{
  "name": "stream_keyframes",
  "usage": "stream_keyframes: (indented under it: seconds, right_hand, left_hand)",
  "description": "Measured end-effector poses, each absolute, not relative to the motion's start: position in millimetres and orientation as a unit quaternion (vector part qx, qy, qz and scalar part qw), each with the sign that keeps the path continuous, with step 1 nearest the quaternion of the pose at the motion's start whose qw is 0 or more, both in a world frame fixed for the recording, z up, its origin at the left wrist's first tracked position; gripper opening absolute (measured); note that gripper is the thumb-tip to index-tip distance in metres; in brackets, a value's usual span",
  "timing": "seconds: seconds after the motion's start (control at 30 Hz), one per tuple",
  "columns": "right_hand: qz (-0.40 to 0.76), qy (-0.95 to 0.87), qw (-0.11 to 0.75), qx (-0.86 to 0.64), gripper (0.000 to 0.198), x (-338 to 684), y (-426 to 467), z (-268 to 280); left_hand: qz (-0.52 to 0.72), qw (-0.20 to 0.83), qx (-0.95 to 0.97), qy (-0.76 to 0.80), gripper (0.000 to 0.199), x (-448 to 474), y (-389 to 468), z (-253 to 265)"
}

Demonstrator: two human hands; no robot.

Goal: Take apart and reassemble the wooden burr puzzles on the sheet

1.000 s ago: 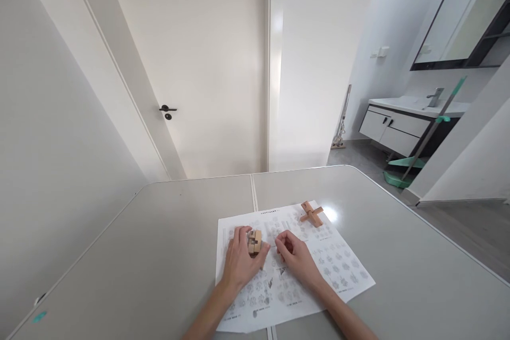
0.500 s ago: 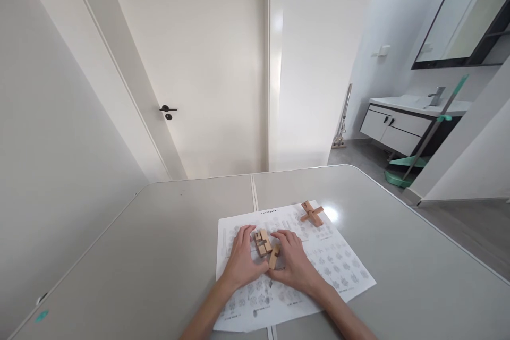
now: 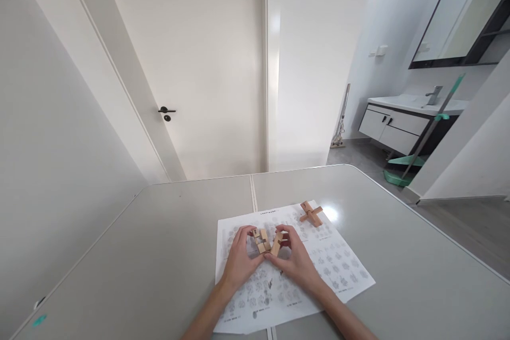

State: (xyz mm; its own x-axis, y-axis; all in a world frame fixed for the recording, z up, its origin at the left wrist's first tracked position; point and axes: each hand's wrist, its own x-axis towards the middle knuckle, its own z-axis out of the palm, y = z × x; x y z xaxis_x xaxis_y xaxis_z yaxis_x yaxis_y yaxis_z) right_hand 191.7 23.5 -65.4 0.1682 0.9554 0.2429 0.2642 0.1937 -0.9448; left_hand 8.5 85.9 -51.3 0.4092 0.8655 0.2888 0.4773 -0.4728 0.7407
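Over the printed sheet, my left hand (image 3: 240, 261) is closed around a small cluster of notched wooden puzzle pieces (image 3: 262, 248), thumb below and fingertips at its upper left. A dark mark shows on one of those pieces. My right hand (image 3: 298, 263) pinches a single notched wooden puzzle piece (image 3: 276, 244) between thumb and fingers, tilted right beside the cluster. Whether the two touch I cannot tell. Farther back to the right, wooden puzzle pieces joined in a cross (image 3: 311, 214) lie on the sheet's upper right corner.
The white paper sheet (image 3: 342, 265) bears rows of small printed figures and lies across the seam of a grey table (image 3: 159, 255). Beyond the table stand a closed door (image 3: 215, 74), a washbasin cabinet (image 3: 392, 125), a mop (image 3: 341, 122) and a green dustpan (image 3: 396, 178).
My right hand has raised the single notched piece off the sheet and turned it beside the cluster. My left fingers have closed in on the cluster. The crossed pieces stay put.
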Motion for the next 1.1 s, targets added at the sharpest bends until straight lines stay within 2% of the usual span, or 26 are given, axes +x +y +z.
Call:
stream_keyframes:
  seconds: [0.2,0.4,0.6,0.7,0.9,1.1]
  right_hand:
    - [0.266,-0.575,0.553,-0.541,0.053,194,26,-67]
    - [0.263,-0.591,0.539,-0.539,0.066,194,24,-65]
    - [0.329,-0.546,0.589,-0.497,0.056,194,23,-61]
    - [0.4,-0.532,0.591,-0.457,0.061,197,24,-57]
    - [0.532,-0.554,0.523,-0.369,0.069,197,20,-45]
    - [0.551,-0.566,0.479,-0.383,0.072,194,18,-43]
  left_hand:
    - [0.34,0.285,0.804,0.397,0.054,13,78,-50]
    - [0.346,0.28,0.806,0.391,0.057,13,77,-51]
    - [0.342,0.292,0.799,0.399,0.054,13,78,-52]
    - [0.349,0.292,0.799,0.393,0.055,14,78,-51]
    - [0.369,0.29,0.803,0.367,0.057,13,76,-50]
    - [0.354,0.29,0.822,0.338,0.06,11,75,-52]
